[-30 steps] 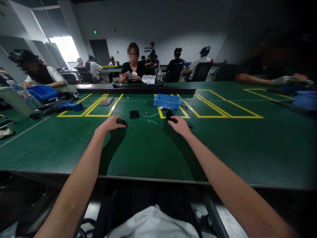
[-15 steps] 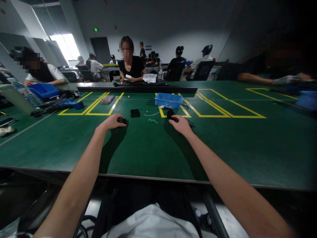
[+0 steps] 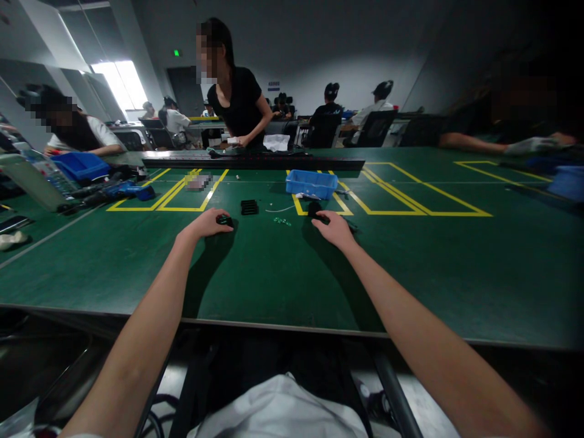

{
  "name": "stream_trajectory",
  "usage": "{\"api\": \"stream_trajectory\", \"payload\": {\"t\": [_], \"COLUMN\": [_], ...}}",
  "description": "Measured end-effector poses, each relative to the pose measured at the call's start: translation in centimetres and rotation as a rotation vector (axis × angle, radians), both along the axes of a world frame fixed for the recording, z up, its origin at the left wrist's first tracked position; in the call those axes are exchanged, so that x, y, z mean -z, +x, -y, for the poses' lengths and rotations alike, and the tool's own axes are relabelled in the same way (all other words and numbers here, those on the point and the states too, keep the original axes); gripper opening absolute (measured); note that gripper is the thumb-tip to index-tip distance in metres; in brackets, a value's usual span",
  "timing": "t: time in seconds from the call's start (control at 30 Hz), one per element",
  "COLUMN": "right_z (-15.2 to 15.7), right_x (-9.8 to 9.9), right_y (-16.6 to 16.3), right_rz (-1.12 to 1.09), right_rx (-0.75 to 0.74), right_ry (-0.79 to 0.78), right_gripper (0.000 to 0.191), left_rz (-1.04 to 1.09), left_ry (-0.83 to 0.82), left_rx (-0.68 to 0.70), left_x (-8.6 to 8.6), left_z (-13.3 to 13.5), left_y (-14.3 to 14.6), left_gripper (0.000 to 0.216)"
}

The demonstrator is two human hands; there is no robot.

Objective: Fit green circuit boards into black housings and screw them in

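Note:
At the left, my left hand (image 3: pixel 208 223) rests on the green table, thumb and fingers curled round a small black part (image 3: pixel 224 221). My right hand (image 3: pixel 334 227) lies further right, closed at a dark black piece (image 3: pixel 314 208) that shows past its fingertips; its kind is too dim to make out. Between the hands sit several black slotted blocks (image 3: pixel 249 207) in a group. A small scatter of shiny green pieces (image 3: pixel 281 221) lies nearer my right hand. Something dark, partly hidden, shows beside the right wrist.
Beyond my right hand stands a blue bin (image 3: pixel 311 184), a thin white strand (image 3: pixel 280 210) left of it. Yellow tape (image 3: pixel 396 214) marks the green table (image 3: pixel 283 280). A long black bar (image 3: pixel 255 163) crosses the far side. Blue tools (image 3: pixel 114 192) lie left. A person (image 3: pixel 241 100) stands opposite.
The person opposite has risen and leans toward the left, head turned aside. Both my hands stay in the same places with the same black parts.

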State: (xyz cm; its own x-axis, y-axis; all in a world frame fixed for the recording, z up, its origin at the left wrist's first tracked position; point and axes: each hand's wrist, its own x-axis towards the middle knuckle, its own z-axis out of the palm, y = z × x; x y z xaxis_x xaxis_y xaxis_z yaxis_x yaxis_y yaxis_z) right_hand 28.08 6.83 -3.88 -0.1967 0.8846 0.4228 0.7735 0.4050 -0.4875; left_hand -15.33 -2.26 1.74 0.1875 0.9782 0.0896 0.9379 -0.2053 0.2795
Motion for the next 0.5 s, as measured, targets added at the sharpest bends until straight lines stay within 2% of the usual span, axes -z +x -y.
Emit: {"api": "stream_trajectory", "payload": {"t": [0.5], "right_z": [-0.01], "right_x": [0.05], "right_y": [0.03], "right_rz": [-0.011], "right_rx": [-0.004], "right_ry": [-0.008], "right_gripper": [0.033], "left_rz": [-0.002], "left_ry": [0.004], "left_rx": [0.038], "left_x": [0.22], "left_z": [-0.34], "left_y": [-0.20], "left_gripper": [0.037]}}
